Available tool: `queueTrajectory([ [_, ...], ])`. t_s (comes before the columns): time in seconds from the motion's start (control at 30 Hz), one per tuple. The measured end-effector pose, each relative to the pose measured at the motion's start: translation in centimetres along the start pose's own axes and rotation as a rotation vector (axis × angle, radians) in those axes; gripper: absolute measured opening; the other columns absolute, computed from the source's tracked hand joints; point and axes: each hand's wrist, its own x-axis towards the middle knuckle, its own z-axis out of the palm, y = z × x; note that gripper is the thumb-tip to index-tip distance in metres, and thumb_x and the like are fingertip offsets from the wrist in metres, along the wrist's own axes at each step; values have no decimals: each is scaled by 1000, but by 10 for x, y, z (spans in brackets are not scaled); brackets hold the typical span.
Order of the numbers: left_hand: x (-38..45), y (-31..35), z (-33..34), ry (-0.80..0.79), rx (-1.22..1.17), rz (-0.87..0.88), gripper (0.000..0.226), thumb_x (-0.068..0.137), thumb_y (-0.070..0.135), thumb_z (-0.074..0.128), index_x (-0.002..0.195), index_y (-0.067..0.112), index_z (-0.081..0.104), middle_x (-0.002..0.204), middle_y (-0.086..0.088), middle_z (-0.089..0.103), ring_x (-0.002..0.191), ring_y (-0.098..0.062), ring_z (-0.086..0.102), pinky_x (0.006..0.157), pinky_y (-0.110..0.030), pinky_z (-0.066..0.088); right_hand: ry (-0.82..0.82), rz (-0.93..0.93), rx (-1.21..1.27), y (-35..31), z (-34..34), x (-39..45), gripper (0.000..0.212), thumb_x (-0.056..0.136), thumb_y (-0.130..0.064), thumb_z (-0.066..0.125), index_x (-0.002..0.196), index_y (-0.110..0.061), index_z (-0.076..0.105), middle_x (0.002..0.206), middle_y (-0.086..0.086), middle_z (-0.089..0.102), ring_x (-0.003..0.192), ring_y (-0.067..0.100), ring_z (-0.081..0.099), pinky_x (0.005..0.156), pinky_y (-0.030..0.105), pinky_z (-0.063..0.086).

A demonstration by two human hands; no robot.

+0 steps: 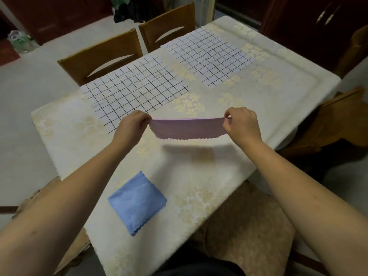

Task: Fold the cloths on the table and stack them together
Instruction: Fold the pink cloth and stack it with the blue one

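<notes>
Two hands: both hold one cloth up over the table.
Blue cloth: folded into a small square, lying flat on the near left part of the table, well apart from both hands.
Left hand: fingers curled, pinching the left end of the pink cloth.
Left grid cloth: spread flat at the far side, partly behind the left hand.
Pink cloth: folded into a long strip, stretched between the hands, up in the air with its shadow on the table below. Its wavy edge hangs down.
Right grid cloth: flat, farther back.
Right hand: fingers curled, pinching the right end of the pink cloth.
</notes>
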Motion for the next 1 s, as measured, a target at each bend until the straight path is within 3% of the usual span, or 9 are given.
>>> queueTrajectory([
  [0.2, -13, -15, 25, -24, -58, -39, 12, 88, 5, 62, 96, 7, 71, 98, -7, 68, 82, -22, 65, 77, -31, 50, 31, -57, 2, -19, -2, -62, 14, 78, -19, 54, 83, -14, 66, 76, 3, 65, 74, 27, 60, 70, 35, 44],
  [0.27, -33, -26, 45, -113, -58, -131, 13, 87, 3, 61, 95, 7, 71, 98, -8, 68, 84, -26, 65, 78, -31, 48, -64, -69, 11, -36, 14, -101, 18, 75, -23, 50, 78, -16, 67, 71, 3, 65, 69, 28, 60, 64, 34, 45],
  [0.37, -67, -37, 69, -237, -93, -388, 23, 86, 3, 58, 107, 7, 69, 110, -12, 66, 93, -29, 65, 84, -32, 46, -252, -143, 48, -68, 42, -161, 4, 68, -21, 62, 71, -19, 64, 64, 1, 60, 64, 27, 58, 59, 33, 44],
  [0.5, -105, -35, 85, -231, -188, -596, 30, 88, 9, 55, 118, 10, 62, 114, -14, 61, 92, -28, 62, 83, -35, 48, -510, -260, 32, -103, 70, -205, 20, 54, -30, 79, 66, -24, 64, 60, -4, 57, 58, 21, 58, 53, 26, 43],
  [0.57, -117, -25, 85, -187, -232, -668, 27, 89, 14, 55, 116, 11, 60, 105, -8, 60, 83, -22, 59, 77, -32, 46, -541, -196, 85, -108, 76, -201, 15, 65, -32, 74, 75, -23, 68, 67, -2, 62, 64, 23, 62, 57, 28, 45],
  [0.67, -129, -4, 91, -178, -293, -789, 15, 90, 17, 54, 96, 9, 66, 81, -3, 66, 77, -21, 62, 71, -28, 42, -662, 49, 230, -102, 80, -176, 22, 87, -30, 58, 105, -20, 67, 96, 2, 68, 92, 25, 60, 77, 36, 45],
  [0.8, -136, 24, 108, -298, -579, -981, 24, 91, 25, 58, 70, 14, 64, 59, -4, 67, 60, -15, 68, 71, -29, 54, -640, 328, 384, -78, 87, -137, 31, 87, -24, 57, 117, -18, 63, 105, 2, 68, 95, 23, 63, 82, 32, 48],
  [0.9, -137, 40, 119, -328, -685, -1054, 29, 92, 21, 59, 64, 13, 61, 53, -4, 63, 37, -1, 54, 51, -16, 45, -662, 424, 388, -62, 98, -108, 41, 85, -20, 59, 125, -16, 58, 112, 7, 65, 101, 26, 61, 88, 35, 48],
  [1.0, -137, 45, 128, -286, -761, -1170, 27, 89, 16, 63, 63, 10, 65, 43, 3, 61, 42, -5, 59, 57, -19, 49, -704, 478, 338, -51, 111, -88, 49, 83, -23, 62, 131, -16, 53, 122, 10, 61, 112, 30, 57, 96, 41, 46],
])
